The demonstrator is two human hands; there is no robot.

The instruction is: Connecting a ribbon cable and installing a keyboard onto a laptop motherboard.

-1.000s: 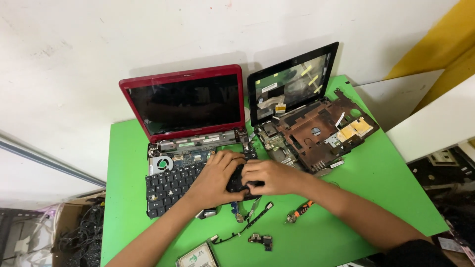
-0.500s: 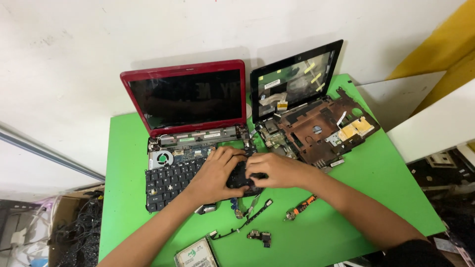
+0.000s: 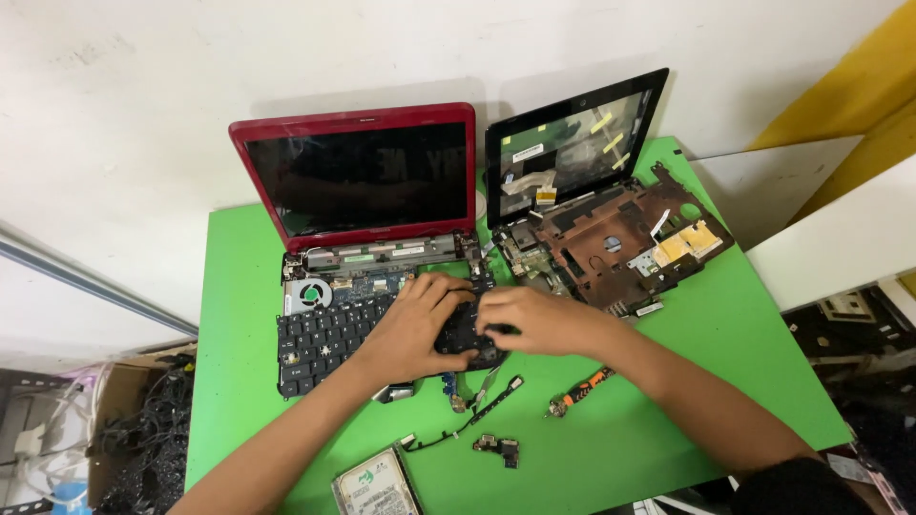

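Observation:
A red laptop (image 3: pixel 363 172) stands with its lid up on the green table (image 3: pixel 239 286), its base stripped so the fan (image 3: pixel 310 294) and board show. A black keyboard (image 3: pixel 324 339) lies loose over that base. My left hand (image 3: pixel 415 329) rests on the keyboard's right part, fingers curled over its top edge. My right hand (image 3: pixel 534 319) grips the keyboard's right end, fingertips meeting the left hand's. To the right stands a second, dismantled laptop (image 3: pixel 611 238) with a black screen frame and a bare brown base.
In front of the keyboard lie a small orange-handled screwdriver (image 3: pixel 579 391), a thin black cable strip (image 3: pixel 477 420), a small connector part (image 3: pixel 499 448) and a hard drive (image 3: pixel 375 484). A box of tangled cables (image 3: pixel 134 439) sits left of the table.
Both hands have stayed on the keyboard's right end; the fingers have shifted slightly along its edge. The view has drifted a little.

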